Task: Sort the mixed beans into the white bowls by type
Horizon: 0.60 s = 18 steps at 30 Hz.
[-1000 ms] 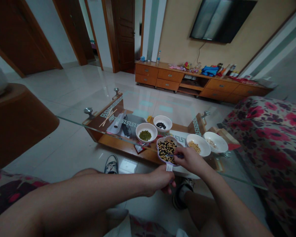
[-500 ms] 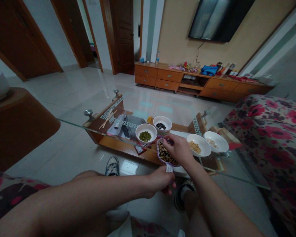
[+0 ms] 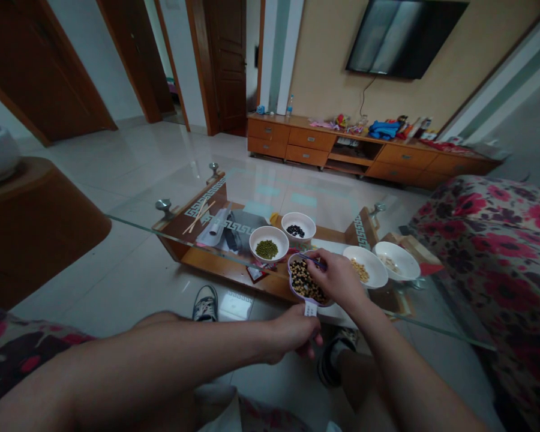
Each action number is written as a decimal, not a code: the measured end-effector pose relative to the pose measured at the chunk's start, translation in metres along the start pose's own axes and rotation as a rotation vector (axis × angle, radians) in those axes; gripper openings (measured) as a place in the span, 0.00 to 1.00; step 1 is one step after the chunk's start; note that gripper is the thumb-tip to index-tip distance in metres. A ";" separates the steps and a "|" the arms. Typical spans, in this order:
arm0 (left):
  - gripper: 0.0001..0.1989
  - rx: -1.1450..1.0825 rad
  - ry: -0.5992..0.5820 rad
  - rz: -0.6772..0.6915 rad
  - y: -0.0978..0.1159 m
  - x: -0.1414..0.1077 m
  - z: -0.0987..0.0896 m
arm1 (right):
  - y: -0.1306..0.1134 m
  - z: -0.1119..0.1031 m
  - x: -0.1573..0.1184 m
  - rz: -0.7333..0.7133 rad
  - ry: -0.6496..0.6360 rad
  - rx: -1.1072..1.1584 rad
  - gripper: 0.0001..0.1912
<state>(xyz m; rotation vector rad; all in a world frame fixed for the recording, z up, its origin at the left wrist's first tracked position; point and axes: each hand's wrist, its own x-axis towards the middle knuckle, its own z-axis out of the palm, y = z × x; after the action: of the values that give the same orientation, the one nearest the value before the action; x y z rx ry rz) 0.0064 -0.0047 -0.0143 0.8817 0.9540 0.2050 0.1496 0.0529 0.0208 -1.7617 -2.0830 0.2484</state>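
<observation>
Head view: gripping the purple bowl [image 3: 302, 297] at its near end with the left hand [image 3: 297, 330], and pinching a thin dark tool [image 3: 312, 260] in the right hand [image 3: 335, 277]; cannot tell its exact kind. Seeming only partway along: showing small heaps of green beans [image 3: 266, 249] left of the right hand, black beans [image 3: 295, 230] beyond it, yellow beans [image 3: 359, 270] just right of it and pale pieces [image 3: 389, 262] farther right, all in white bowls [image 3: 376, 276] on the glass worktop [image 3: 252, 186]. Apparently leaving plenty to do, judging by the many mixed beans [image 3: 303, 281] in the purple bowl. Lying, for that bowl, directly beyond the left hand and partly beneath the right; pointing the tool leftward over its far rim.
</observation>
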 end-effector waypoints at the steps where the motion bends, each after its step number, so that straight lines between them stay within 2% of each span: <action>1: 0.08 -0.001 0.000 -0.001 0.001 -0.001 0.000 | 0.003 -0.001 -0.002 0.003 -0.028 -0.014 0.12; 9: 0.07 0.005 -0.002 0.006 0.005 -0.005 0.001 | 0.015 0.000 -0.012 0.054 -0.221 -0.095 0.10; 18: 0.09 0.014 -0.009 0.008 0.003 -0.003 0.000 | 0.013 0.002 -0.009 0.012 -0.260 -0.119 0.10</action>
<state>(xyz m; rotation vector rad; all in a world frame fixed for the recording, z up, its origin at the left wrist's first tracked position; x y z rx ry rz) 0.0054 -0.0042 -0.0106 0.8985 0.9444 0.2012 0.1613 0.0469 0.0124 -1.8985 -2.3110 0.3823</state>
